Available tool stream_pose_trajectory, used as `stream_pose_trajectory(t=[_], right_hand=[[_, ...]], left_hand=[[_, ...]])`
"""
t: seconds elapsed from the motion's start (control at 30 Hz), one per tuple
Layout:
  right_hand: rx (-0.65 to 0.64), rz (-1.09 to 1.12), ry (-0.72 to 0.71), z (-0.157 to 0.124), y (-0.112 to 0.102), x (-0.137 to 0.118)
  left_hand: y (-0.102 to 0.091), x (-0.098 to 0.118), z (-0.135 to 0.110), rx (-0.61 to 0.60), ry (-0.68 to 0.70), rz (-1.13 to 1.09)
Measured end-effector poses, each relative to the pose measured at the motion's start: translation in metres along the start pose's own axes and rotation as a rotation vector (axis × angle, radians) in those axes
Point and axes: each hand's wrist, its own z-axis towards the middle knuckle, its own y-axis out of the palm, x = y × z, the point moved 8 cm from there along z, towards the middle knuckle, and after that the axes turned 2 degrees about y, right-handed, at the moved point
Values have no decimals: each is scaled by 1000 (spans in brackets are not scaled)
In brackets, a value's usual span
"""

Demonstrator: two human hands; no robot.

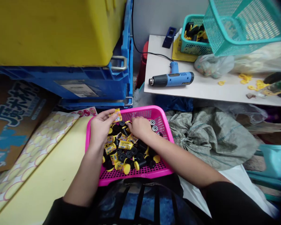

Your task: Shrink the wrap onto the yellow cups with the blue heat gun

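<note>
A pink plastic basket (162, 122) rests on my lap, filled with several small black cylinders and yellow-labelled ones (125, 144). My left hand (100, 128) is inside the basket's left side, its fingers pinched on a yellow label piece (117, 115) near the far rim. My right hand (140, 127) lies palm down over the pile in the middle, fingers curled onto the small parts; what they hold is hidden.
Stacked blue crates (84, 84) with a yellow bin (53, 31) stand at the left. A white table (201, 87) at the right carries a blue heat gun (172, 78), teal baskets (241, 25) and yellow rings. Grey sacking (213, 134) lies below. Sticker sheets (32, 150) sit at my left.
</note>
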Motion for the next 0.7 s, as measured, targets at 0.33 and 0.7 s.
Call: stream_pose_trajectory(t=[0.33, 0.7], right_hand=[[78, -57, -11, 11, 10, -26], [-7, 510, -166, -15, -42, 3]], left_hand=[[-7, -1, 0, -12, -21, -7], [-21, -12, -6, -45, -38, -148]])
